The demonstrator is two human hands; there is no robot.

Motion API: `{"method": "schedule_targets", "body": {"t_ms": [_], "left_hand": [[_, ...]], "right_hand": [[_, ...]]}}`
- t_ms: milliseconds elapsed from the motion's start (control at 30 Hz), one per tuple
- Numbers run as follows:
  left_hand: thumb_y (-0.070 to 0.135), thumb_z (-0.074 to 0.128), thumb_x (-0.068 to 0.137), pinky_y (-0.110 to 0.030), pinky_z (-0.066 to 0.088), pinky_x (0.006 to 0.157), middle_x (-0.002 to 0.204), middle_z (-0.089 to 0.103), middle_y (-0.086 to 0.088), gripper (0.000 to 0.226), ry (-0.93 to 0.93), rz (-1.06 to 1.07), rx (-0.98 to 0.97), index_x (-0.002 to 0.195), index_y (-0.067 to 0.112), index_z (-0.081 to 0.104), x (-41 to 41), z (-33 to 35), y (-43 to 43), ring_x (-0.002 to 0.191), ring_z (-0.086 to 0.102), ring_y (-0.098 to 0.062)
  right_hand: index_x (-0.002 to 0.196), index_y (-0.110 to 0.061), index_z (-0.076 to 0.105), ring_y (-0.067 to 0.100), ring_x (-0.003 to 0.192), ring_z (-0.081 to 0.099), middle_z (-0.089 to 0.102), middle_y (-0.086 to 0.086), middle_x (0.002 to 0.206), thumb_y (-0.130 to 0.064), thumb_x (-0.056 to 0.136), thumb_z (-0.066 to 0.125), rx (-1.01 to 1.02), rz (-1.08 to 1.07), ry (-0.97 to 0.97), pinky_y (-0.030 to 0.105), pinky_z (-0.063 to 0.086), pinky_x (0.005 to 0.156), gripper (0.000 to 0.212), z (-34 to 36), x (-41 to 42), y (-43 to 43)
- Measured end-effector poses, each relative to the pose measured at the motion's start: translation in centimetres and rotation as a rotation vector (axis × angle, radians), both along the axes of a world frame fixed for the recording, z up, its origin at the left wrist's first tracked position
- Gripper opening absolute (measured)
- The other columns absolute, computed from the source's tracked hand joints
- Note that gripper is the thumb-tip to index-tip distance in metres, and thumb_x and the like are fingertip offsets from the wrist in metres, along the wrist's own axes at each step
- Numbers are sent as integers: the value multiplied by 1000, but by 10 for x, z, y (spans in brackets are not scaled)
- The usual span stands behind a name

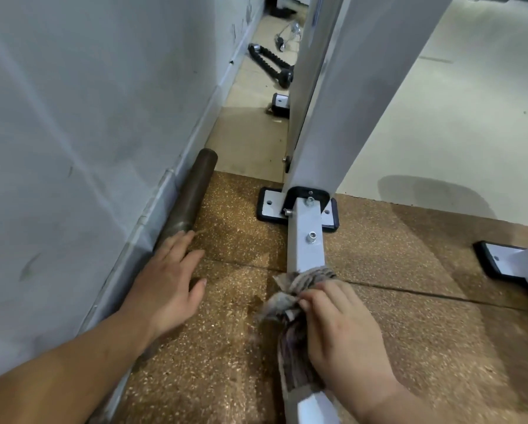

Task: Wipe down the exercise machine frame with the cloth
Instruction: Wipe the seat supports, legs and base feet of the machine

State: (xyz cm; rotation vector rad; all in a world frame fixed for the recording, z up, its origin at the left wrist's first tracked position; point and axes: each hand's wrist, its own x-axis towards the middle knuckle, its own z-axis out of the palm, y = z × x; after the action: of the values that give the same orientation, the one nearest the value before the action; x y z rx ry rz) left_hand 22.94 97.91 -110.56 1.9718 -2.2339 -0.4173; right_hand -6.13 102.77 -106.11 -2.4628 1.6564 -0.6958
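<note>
The white exercise machine frame has a low horizontal bar (306,237) running along the floor toward me, bolted to a tall upright post (323,96) with a black-edged foot plate (267,206). A striped grey-brown cloth (290,296) is wrapped over the low bar. My right hand (337,328) grips the cloth and presses it on the bar. My left hand (167,281) lies flat with spread fingers on the speckled brown floor mat (232,234), left of the bar, touching nothing else.
A grey wall (88,133) runs along the left, with a dark metal pipe (192,194) lying at its base just beyond my left hand. A black ribbed handle (270,65) lies on the floor behind. Another frame foot (501,261) sits at right.
</note>
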Motion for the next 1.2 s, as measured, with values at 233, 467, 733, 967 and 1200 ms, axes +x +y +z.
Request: {"method": "schedule_targets", "body": {"t_ms": [233,467,733,967,1200], "left_hand": [[23,65,98,-23,50,101,117,69,14,26,761,255,173,123,24,71,-124,15,2,103,63,4],[7,57,98,-23,48,99,112,70,14,31,833,465,116,115,28,71,-138,3,8,108,63,-5],[3,56,97,-36,53,101,111,68,16,33,817,450,103,107,29,73,-123,6,23,101,64,-7],[4,55,99,-26,53,92,111,64,22,33,758,390,144,108,31,72,-118,13,42,102,63,-4],[3,54,98,-22,45,102,114,62,21,33,718,362,128,113,27,72,-115,12,47,110,59,-4]], "right_hand": [[122,-28,55,24,112,65,65,0,121,-46,108,34,655,-562,-689,49,51,100,31,-12,25,-39],[136,-16,43,36,114,62,58,12,133,-43,108,37,538,-505,-410,43,49,92,39,-13,26,-96],[144,-37,41,21,106,73,70,0,124,-56,89,73,845,-325,-928,47,60,95,66,-16,0,-115],[143,-31,38,16,113,61,61,-6,131,-62,97,54,599,-401,-540,37,48,102,58,-21,13,-59],[156,-27,24,30,125,59,51,7,146,-68,78,75,725,-343,-503,54,52,106,102,-3,13,-92]]}}
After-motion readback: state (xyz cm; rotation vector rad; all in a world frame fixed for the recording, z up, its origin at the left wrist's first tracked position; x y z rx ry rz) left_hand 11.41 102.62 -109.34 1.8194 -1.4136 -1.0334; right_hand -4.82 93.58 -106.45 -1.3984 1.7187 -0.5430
